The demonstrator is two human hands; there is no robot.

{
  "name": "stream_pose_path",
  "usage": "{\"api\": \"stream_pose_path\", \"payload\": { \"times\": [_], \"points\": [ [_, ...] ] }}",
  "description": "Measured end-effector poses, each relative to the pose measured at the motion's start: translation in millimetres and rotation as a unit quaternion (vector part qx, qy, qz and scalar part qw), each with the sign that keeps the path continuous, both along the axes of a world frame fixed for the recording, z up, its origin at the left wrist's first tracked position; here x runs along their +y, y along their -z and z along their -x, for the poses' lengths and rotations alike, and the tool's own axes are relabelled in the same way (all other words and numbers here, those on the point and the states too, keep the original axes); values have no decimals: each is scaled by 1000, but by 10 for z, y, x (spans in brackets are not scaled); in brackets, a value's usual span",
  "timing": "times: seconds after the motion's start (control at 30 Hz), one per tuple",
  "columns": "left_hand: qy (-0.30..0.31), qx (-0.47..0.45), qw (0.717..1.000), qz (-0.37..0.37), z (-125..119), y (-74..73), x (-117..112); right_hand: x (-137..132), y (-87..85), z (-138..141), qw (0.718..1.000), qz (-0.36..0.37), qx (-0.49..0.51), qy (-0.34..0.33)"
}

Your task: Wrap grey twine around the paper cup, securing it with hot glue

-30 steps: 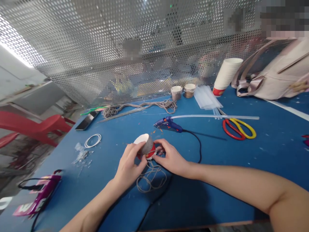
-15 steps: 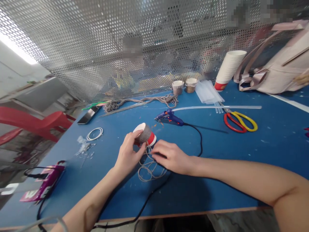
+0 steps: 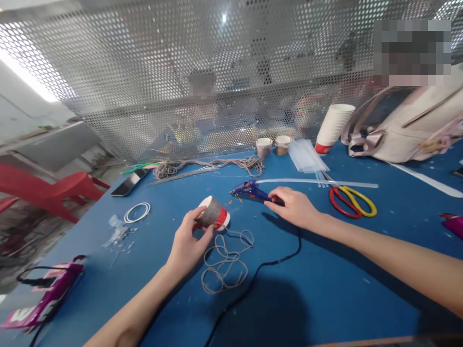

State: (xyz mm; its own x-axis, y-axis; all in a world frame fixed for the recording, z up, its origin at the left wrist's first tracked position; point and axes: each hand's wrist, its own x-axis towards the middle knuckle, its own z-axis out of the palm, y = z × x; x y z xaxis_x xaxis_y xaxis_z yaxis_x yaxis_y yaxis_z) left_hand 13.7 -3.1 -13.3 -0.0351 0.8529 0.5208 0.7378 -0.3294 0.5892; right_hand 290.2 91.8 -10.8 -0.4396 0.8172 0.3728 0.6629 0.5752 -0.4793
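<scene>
My left hand [image 3: 190,236] is closed around a paper cup [image 3: 212,213] that lies tilted on its side, its bottom end to the right. Grey cord is wound about much of the cup, leaving a red and white band bare. From the cup the loose grey cord [image 3: 226,260] trails in loops on the blue table. My right hand [image 3: 291,205] has its fingers pinched round the handle end of a blue hot glue gun [image 3: 249,189], which rests on the table with its nozzle to the left. A long clear glue stick [image 3: 318,182] sticks out of the gun's back.
Red-and-yellow scissors [image 3: 352,202], a plastic bag [image 3: 307,155], stacked paper cups [image 3: 334,127] and two wrapped cups [image 3: 273,146] stand or lie rightward. A cord bundle [image 3: 170,168], phone [image 3: 129,182] and purple power strip [image 3: 50,294] are leftward. A black cable [image 3: 260,267] crosses the front.
My right hand has let go of the loose cord and moved right and up to the glue gun's handle. My left hand still holds the cup. The view has shifted slightly.
</scene>
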Motion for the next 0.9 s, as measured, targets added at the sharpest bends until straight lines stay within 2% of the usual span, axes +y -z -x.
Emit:
{"api": "stream_pose_path", "payload": {
  "times": [0.07,0.17,0.23,0.37,0.47,0.57,0.63,0.77,0.9],
  "points": [
    [-3,-3,1000,4,3,10,1,232,27,65,997,68,35,2],
    [-8,-5,1000,0,9,14,-8,466,22,229,983,157,75,-62],
    [-12,-8,1000,-3,12,14,-17,553,9,328,975,187,73,-96],
    [-20,-22,999,14,9,26,-18,606,16,427,969,202,46,-132],
    [-41,-52,996,52,-5,32,-2,553,37,431,969,206,47,-124],
    [-70,-99,988,95,-25,23,12,414,19,409,973,198,90,-72],
    [-76,-129,983,106,-37,17,9,287,-28,388,975,183,112,-61],
    [-52,-162,982,83,-42,47,-29,33,-121,342,969,182,131,-103],
    [-35,-142,989,31,-29,139,-25,-108,-139,303,959,217,169,-67]
  ]
}}
